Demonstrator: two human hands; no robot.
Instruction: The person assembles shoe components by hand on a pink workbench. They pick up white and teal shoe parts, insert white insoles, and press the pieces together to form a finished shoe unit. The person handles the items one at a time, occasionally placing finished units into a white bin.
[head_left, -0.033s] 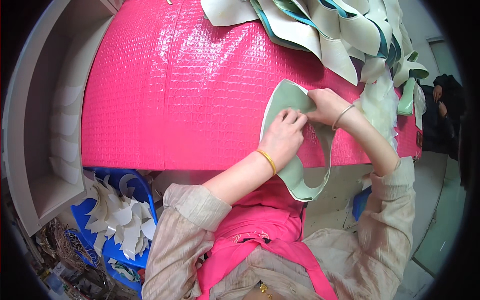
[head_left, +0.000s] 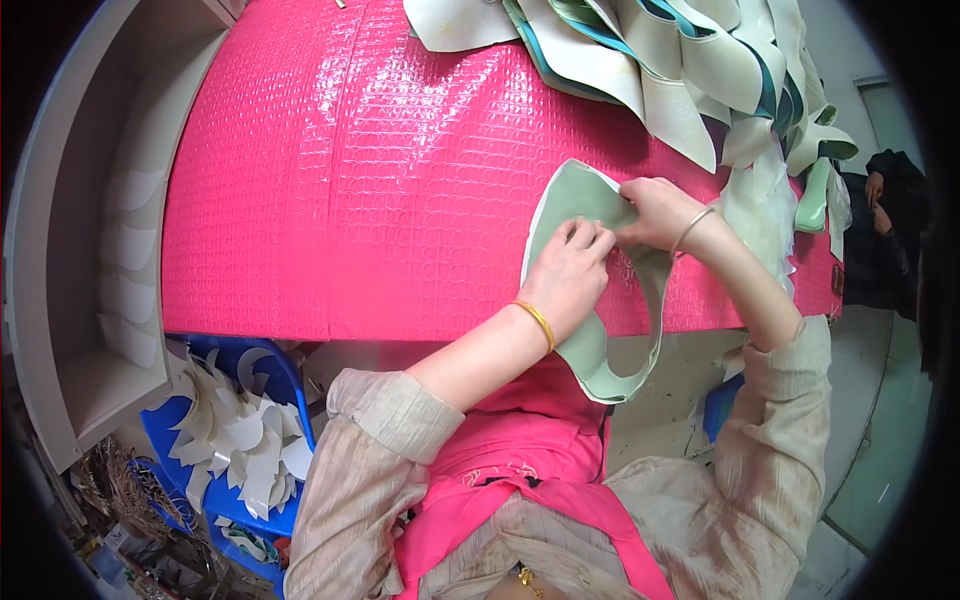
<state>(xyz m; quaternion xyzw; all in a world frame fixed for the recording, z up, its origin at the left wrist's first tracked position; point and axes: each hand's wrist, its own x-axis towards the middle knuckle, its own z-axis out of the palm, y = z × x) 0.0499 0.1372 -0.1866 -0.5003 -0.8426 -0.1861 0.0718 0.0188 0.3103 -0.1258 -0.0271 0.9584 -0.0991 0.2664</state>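
A pale green shoe upper (head_left: 600, 372), curved and open in the middle with a whitish edge, lies partly on the pink table and hangs past its front edge. Curled fingertips of my left hand (head_left: 572, 265) press and pinch the green material on its inner face. Just to the right, my right hand (head_left: 660, 213) grips the upper's right side, thumb close to the left fingers. Whatever lies between the fingertips is too small to make out.
Pink textured sheeting covers the table (head_left: 260, 200). White uppers with teal lining (head_left: 660, 80) are heaped at the far right. A grey shelf (head_left: 80, 220) stands left, above a blue bin (head_left: 300, 385) of white cut pieces (head_left: 245, 440). Another person (head_left: 885, 225) is at the far right.
My right hand has shifted very slightly to the right. The left hand and the green upper look almost unmoved.
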